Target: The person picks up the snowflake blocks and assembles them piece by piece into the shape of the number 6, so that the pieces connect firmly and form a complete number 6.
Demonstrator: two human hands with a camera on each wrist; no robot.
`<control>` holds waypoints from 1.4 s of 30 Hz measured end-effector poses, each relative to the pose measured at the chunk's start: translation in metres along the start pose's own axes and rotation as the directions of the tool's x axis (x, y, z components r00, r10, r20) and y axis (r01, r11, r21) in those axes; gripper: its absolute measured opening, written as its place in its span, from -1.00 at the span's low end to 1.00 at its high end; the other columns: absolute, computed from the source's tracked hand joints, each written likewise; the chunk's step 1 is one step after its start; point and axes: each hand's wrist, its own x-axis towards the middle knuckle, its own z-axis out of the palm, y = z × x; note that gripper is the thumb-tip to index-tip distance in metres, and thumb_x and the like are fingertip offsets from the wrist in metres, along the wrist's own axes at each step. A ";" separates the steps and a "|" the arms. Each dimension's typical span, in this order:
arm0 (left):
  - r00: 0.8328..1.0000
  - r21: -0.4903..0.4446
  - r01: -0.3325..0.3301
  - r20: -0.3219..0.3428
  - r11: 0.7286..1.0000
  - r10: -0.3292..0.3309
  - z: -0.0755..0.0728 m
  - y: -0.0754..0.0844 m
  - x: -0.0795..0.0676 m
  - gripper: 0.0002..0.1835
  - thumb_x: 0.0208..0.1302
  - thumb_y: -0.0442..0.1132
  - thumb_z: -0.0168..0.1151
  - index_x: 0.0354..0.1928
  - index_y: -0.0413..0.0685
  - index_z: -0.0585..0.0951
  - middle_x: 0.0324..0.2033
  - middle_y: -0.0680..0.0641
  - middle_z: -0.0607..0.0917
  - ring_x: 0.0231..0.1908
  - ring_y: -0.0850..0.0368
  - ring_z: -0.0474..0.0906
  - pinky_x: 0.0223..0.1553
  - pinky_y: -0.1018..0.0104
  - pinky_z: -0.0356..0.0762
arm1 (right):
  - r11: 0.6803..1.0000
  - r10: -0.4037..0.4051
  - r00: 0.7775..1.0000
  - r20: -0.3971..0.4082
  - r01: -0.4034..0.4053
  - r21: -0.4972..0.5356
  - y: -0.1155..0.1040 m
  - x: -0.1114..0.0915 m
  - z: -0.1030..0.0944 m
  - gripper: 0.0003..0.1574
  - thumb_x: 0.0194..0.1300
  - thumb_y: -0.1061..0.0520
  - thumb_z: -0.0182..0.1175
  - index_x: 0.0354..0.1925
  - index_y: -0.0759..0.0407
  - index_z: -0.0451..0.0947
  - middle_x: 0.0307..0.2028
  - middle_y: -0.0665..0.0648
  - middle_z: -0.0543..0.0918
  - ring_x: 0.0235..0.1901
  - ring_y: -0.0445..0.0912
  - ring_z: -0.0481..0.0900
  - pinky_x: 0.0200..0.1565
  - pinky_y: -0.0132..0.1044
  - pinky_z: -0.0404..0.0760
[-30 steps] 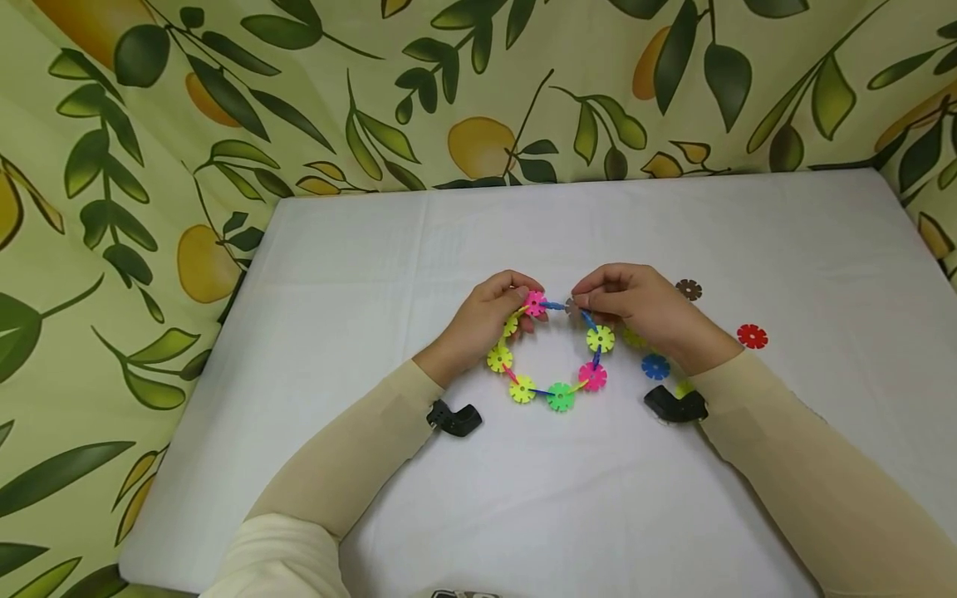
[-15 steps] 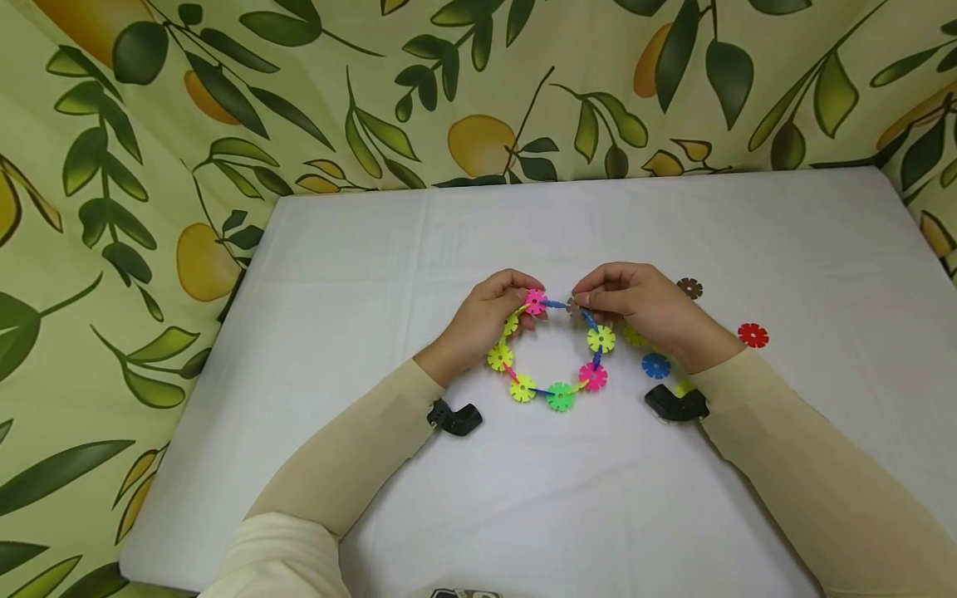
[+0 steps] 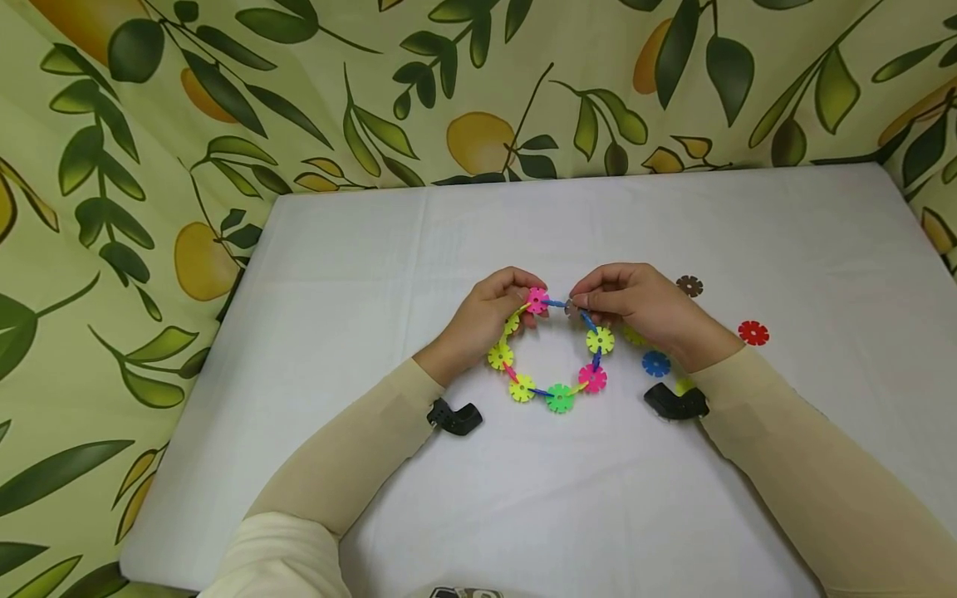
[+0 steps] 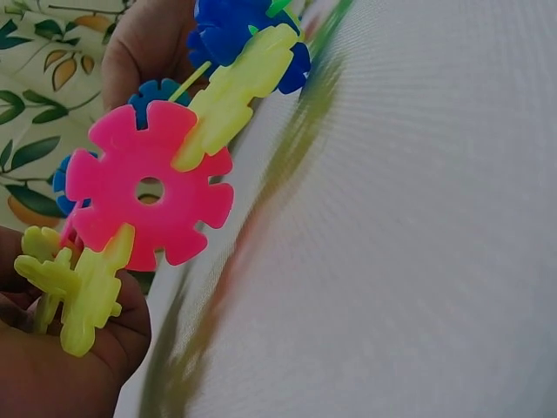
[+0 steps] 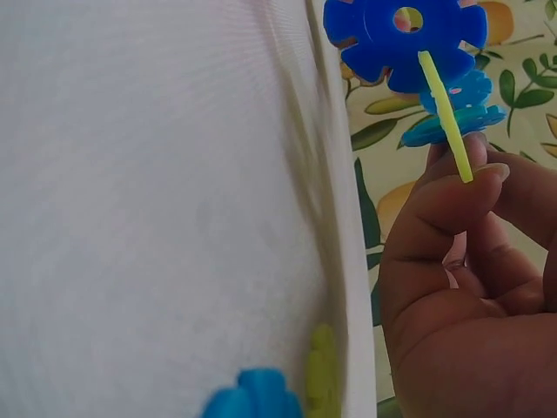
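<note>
A ring of slotted plastic snowflake discs, with a green disc (image 3: 559, 399) at its near side, hangs between both hands over the table. My left hand (image 3: 478, 328) pinches the ring at its upper left, by a pink disc (image 3: 538, 295). Thumb and forefinger of my right hand (image 3: 646, 311) pinch a brown disc (image 3: 571, 309) at the upper right, mostly hidden by the fingertips. A blue disc edge-on (image 3: 555, 304) links the pink and brown ones. Up close in the left wrist view, a pink disc (image 4: 113, 174) joins yellow ones; the right wrist view has a blue disc (image 5: 374, 43).
Loose discs lie on the white table (image 3: 449, 241) to the right: a brown disc (image 3: 689, 286), a red disc (image 3: 753, 333), a blue disc (image 3: 656, 363) and yellow-green ones partly under the right arm. Black wrist cameras (image 3: 456, 418) stick out from both sleeves. Leaf-patterned cloth hangs behind.
Both hands keep their hold on the ring almost in place. The right fingertips and the ring have shifted only very slightly.
</note>
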 end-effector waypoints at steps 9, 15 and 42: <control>1.000 0.006 0.007 -0.022 1.000 -0.007 0.000 -0.002 0.001 -0.74 0.75 -0.22 0.04 0.19 -0.23 0.60 -0.14 -0.17 0.72 -0.24 0.00 0.65 -0.18 0.28 0.59 | 1.000 -0.002 1.000 0.006 0.002 0.013 0.000 0.000 -0.002 -0.67 0.61 0.15 0.33 0.10 0.41 0.68 -0.08 0.28 0.73 -0.22 0.03 0.61 -0.16 -0.29 0.67; 1.000 0.026 0.019 -0.004 0.999 -0.019 -0.001 -0.002 0.001 -0.75 0.69 -0.16 0.22 0.17 -0.18 0.62 -0.10 -0.14 0.81 -0.17 -0.07 0.65 -0.10 0.26 0.59 | 1.000 -0.015 1.000 0.009 0.015 0.019 0.000 0.000 -0.001 -0.68 0.61 0.16 0.33 0.09 0.43 0.68 -0.11 0.26 0.73 -0.23 0.02 0.61 -0.17 -0.29 0.67; 0.996 0.039 0.064 -0.062 0.997 -0.062 0.004 -0.003 0.001 -0.75 0.73 -0.19 0.13 0.11 -0.22 0.69 -0.12 -0.11 0.77 -0.18 0.03 0.67 -0.10 0.29 0.62 | 0.999 -0.014 1.000 0.023 0.014 0.037 0.002 0.001 0.000 -0.69 0.59 0.18 0.34 0.05 0.46 0.68 -0.16 0.26 0.73 -0.29 -0.02 0.60 -0.19 -0.30 0.67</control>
